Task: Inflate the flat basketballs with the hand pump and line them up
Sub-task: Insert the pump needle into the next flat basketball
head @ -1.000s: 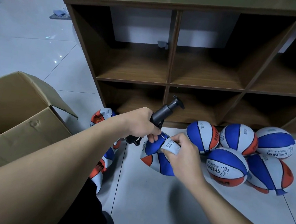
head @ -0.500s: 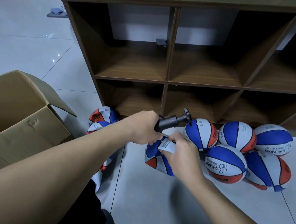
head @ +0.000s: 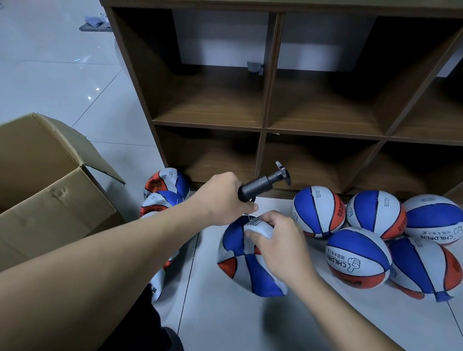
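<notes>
- An open cardboard box (head: 34, 184) sits at the floor's left edge.
- Flat basketballs (head: 163, 191) are piled just beside the shelf unit (head: 269, 94).
- The left hand (head: 221, 199) grips the black hand pump (head: 263, 182).
- The right hand (head: 277, 245) pinches the limp basketball (head: 244, 264).
- Five inflated basketballs (head: 358, 255) cluster rightward.
</notes>
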`<move>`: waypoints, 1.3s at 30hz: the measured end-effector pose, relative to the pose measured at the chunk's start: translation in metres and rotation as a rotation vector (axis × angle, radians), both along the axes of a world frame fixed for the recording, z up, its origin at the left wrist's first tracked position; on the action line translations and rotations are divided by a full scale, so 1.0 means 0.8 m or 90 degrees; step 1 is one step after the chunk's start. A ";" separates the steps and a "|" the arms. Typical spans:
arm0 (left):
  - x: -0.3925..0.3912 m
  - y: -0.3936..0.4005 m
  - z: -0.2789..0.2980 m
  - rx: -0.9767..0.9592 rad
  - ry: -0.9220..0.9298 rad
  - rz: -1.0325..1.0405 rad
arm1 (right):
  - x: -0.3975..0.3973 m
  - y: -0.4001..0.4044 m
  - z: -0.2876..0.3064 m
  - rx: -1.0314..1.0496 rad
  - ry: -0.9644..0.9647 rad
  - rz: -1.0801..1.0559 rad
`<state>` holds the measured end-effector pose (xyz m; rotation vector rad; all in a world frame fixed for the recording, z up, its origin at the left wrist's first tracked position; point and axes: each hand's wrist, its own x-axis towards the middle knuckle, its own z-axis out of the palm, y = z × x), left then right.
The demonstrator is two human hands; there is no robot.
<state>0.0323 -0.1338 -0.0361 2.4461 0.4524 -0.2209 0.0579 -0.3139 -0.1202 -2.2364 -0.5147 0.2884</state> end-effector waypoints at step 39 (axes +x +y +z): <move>0.007 0.032 -0.044 0.072 0.199 -0.148 | 0.009 -0.056 -0.124 -0.177 0.315 -0.010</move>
